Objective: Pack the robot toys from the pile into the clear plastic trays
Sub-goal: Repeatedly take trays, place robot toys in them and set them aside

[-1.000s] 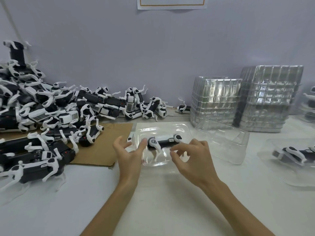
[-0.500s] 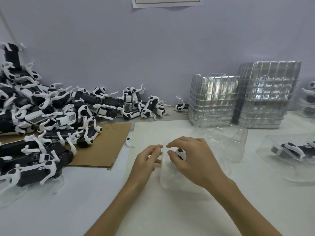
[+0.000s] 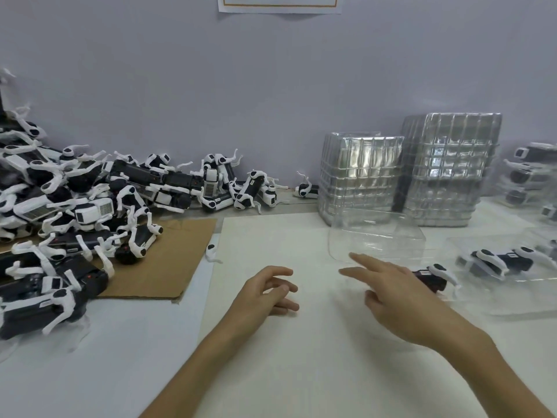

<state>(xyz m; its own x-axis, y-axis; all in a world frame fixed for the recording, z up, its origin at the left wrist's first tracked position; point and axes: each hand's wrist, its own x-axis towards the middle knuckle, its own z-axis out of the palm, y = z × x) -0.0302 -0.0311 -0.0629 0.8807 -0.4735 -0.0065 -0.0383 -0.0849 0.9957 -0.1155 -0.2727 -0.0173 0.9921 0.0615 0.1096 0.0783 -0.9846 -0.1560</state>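
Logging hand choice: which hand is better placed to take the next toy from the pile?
Probably the left. The left hand is empty and relaxed, on the side of the pile. The right hand is by the packed toy, farther from the pile.

Left hand [image 3: 268, 292] palm down, fingers loosely curled and holding nothing, forearm reaching in from below, right hand [image 3: 401, 294] palm down, index and middle fingers stretched forward, forearm running in from lower right
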